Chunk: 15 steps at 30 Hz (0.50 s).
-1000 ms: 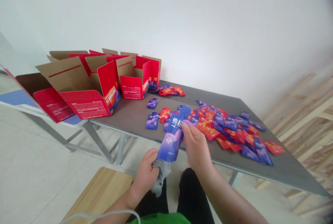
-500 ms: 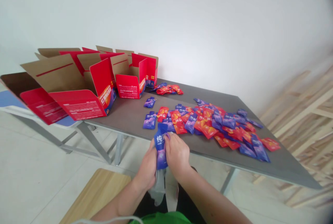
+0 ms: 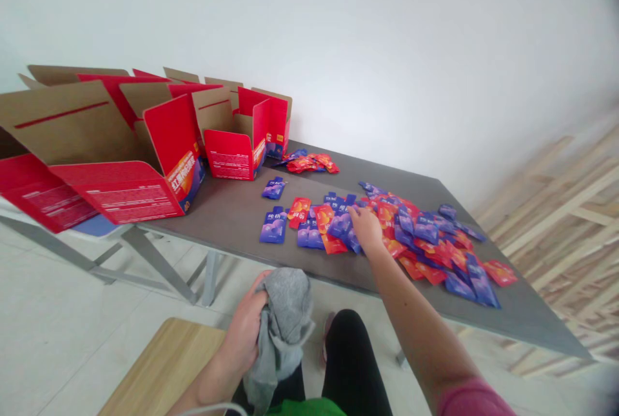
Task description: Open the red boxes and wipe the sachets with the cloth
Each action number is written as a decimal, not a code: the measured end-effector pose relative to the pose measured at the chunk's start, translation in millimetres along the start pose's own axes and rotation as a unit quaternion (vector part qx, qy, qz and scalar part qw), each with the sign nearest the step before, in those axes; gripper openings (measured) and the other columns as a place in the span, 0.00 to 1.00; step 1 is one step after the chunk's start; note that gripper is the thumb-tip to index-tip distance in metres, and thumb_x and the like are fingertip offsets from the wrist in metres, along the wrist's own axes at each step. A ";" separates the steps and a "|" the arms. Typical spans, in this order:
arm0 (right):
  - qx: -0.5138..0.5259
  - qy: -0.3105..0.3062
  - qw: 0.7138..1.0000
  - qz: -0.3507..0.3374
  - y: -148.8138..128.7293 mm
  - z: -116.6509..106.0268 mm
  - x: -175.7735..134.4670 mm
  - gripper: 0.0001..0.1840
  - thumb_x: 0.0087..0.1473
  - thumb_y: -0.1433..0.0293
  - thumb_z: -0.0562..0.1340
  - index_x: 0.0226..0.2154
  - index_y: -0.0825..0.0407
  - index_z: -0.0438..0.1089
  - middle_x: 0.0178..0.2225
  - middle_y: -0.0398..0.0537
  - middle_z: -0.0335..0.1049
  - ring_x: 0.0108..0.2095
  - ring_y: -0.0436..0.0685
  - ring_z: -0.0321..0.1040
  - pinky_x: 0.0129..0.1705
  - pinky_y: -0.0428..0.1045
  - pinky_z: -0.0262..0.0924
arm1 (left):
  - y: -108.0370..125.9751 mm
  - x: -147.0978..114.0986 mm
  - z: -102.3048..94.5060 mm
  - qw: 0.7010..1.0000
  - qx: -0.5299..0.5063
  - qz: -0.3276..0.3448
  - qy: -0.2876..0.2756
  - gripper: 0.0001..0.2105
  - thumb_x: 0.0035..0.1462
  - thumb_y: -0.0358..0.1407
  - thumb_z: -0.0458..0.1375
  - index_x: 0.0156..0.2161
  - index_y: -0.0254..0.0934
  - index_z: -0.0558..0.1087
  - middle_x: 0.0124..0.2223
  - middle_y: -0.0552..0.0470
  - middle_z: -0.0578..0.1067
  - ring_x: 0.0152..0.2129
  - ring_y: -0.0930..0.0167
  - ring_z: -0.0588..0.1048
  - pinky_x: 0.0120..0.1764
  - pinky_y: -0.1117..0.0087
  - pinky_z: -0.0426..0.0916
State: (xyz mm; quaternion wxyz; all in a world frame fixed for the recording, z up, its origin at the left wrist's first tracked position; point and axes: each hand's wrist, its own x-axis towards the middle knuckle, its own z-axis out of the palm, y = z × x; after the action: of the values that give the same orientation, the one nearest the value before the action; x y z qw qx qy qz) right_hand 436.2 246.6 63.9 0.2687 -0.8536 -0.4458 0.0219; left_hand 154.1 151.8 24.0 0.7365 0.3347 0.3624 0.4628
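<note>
My left hand is closed around a crumpled grey cloth in front of the table edge, over my lap. My right hand reaches over the table, its fingers pinching the edge of a purple drink pouch. That pouch lies on the left part of a heap of purple and red pouches. Close by are a red pouch and, further left, a flat purple pouch. The underside of my right fingers is hidden.
Open red cartons stand at the left, some on a blue-topped table. A smaller pouch pile lies near the wall on the grey table. A wooden stool is at lower left; wooden slats stand right.
My right hand has carried the purple pouch from in front of me to the heap. My left hand has let go of the pouch and keeps the grey cloth. The view has shifted slightly.
</note>
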 end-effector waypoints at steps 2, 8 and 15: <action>-0.038 -0.005 0.999 0.008 2.7 -4.5 4.0 0.23 0.63 0.57 0.55 0.44 0.60 0.73 0.43 0.68 0.75 0.46 0.68 0.73 0.46 0.55 0.61 | 0.1 4.2 -6.3 1.000 -0.001 -0.003 0.018 0.13 0.51 0.33 0.59 0.43 0.37 0.73 0.35 0.54 0.78 0.31 0.67 0.76 0.34 0.71 0.69; -0.069 -0.068 0.992 -0.086 -32.5 3.6 17.7 0.21 0.65 0.55 0.53 0.47 0.49 0.73 0.44 0.53 0.77 0.49 0.62 0.72 0.47 0.52 0.62 | -10.4 2.9 -27.7 0.998 -0.037 -0.007 0.060 0.18 0.51 0.33 0.60 0.50 0.37 0.73 0.35 0.52 0.80 0.33 0.65 0.78 0.34 0.70 0.72; -0.085 -0.211 0.952 -0.203 -141.9 82.6 64.5 0.16 0.65 0.61 0.56 0.45 0.54 0.72 0.47 0.53 0.74 0.47 0.58 0.72 0.50 0.54 0.65 | -9.3 3.0 -44.7 0.994 -0.061 -0.022 0.091 0.20 0.53 0.36 0.60 0.52 0.39 0.73 0.40 0.50 0.80 0.36 0.63 0.79 0.37 0.67 0.74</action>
State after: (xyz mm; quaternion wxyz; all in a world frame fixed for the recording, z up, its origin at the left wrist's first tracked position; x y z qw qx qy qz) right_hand 345.9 397.7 74.2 0.0939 -0.7404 -0.6566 0.1088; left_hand 121.4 158.4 -7.3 0.7296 0.2372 0.4063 0.4963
